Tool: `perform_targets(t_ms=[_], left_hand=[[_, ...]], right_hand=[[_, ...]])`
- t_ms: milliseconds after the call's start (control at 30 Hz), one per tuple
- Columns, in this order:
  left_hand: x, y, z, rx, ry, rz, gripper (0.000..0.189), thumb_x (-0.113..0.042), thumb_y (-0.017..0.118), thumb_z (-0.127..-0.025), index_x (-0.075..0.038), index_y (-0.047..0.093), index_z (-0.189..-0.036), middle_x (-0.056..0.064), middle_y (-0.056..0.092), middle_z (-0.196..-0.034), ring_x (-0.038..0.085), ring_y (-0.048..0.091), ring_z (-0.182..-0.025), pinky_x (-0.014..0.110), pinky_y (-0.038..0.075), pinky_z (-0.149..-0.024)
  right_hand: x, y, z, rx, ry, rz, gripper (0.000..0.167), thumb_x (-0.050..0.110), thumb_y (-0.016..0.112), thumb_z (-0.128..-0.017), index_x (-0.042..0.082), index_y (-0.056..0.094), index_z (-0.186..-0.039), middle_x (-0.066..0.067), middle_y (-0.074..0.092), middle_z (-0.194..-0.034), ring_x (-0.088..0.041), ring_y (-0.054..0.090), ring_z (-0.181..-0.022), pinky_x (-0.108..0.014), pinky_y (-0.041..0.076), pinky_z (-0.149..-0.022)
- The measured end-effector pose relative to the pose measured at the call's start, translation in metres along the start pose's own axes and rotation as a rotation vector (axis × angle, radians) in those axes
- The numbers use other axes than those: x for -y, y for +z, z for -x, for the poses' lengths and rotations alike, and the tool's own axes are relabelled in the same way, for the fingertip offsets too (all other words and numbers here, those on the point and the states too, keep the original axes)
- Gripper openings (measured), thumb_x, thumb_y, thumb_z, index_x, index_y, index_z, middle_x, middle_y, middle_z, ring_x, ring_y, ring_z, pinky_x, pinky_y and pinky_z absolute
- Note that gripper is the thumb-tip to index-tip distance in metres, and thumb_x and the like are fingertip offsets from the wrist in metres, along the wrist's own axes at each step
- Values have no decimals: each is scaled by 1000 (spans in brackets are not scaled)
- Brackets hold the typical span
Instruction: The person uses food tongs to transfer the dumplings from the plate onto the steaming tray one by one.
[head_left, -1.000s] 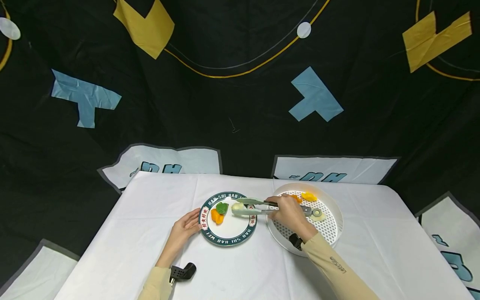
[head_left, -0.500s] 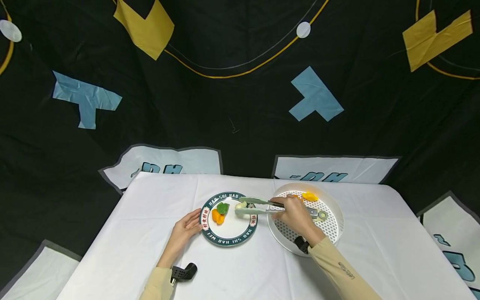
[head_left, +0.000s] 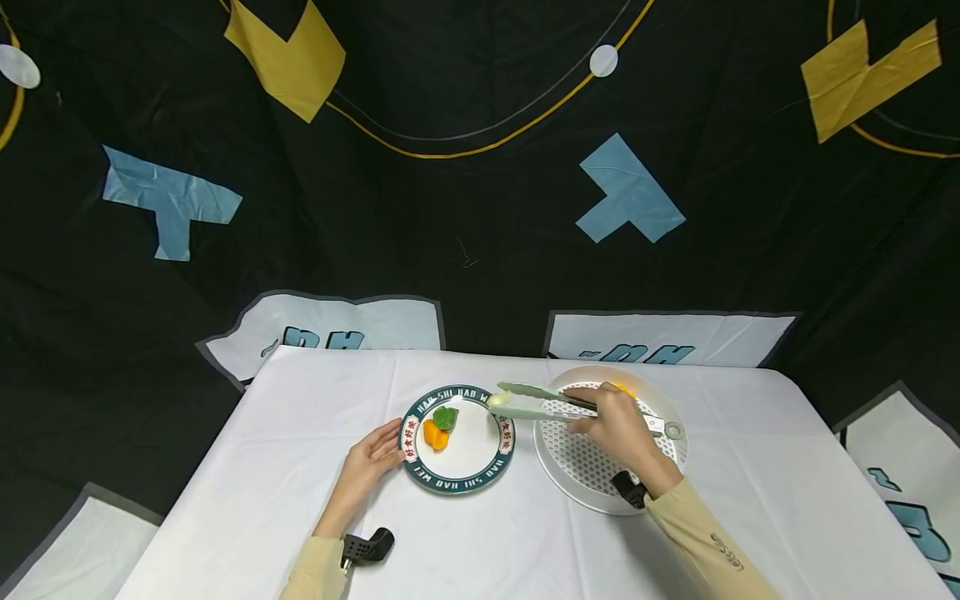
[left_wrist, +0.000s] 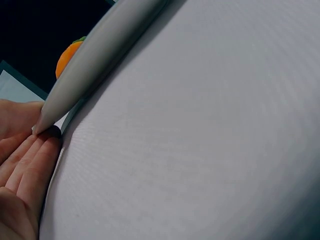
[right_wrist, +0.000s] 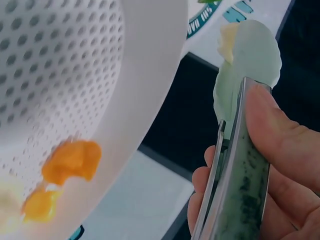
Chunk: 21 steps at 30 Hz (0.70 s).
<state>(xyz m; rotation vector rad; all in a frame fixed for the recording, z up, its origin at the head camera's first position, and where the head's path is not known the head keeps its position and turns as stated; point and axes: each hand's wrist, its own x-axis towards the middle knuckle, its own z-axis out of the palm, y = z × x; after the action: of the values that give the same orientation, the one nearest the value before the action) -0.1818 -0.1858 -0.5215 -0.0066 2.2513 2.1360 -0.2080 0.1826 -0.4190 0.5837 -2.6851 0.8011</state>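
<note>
Left fingers pinch, right fingers grip

On the table, near the far edge, the plate lies left of the strainer. Food pieces rest on the plate's left half, other bits inside the strainer's far rim. The tongs cross above the strainer, a morsel between their tips.

Place: I read it as a staged recording set, lab-style; can't tell what building.
Backdrop: black cloth across my head view, bearing yellow chevrons, blue T shapes and white lettered panels.
Tablecloth: plain white, spread in front.
Rig: I see a black left wrist camera and right wrist camera worn.
</note>
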Motion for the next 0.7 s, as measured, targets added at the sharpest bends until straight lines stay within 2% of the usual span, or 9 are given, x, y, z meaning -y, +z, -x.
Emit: perform_targets(t_ms=[167,300,467,700], left_hand=[[1,0,0,3,-1,-4,57,8,60,-87,5,41,-140,24,44,-141,35,47,-126,17,45,-94],[0,0,0,4,-4,-1,57,7,60,-87,5,41,-140,24,43,-141,35,46,-126,17,45,-94],[0,0,0,12,-11,-1,57,5,60,-88,5,39,-141,24,42,-142,34,45,-128,16,44,-94],[-1,0,0,12,-2,13,56,6,59,-88,5,40,-141,25,41,-142,35,45,-128,17,46,-93]], right_hand=[[-10,-16,5,-31,6,25,46,5,87,-62,3,73,-106,-9,68,-84,-16,45,-66,-32,42,-58],[-16,-28,11,-38,23,31,47,5,87,-63,0,72,-108,-12,69,-91,-21,48,-69,-33,42,-60],[-24,-39,18,-58,30,52,48,5,87,-63,-1,71,-108,-14,71,-96,-19,48,-67,-33,43,-58],[-32,-48,27,-51,92,58,49,4,86,-65,-1,70,-110,-14,67,-84,-19,48,-66,-33,42,-56]])
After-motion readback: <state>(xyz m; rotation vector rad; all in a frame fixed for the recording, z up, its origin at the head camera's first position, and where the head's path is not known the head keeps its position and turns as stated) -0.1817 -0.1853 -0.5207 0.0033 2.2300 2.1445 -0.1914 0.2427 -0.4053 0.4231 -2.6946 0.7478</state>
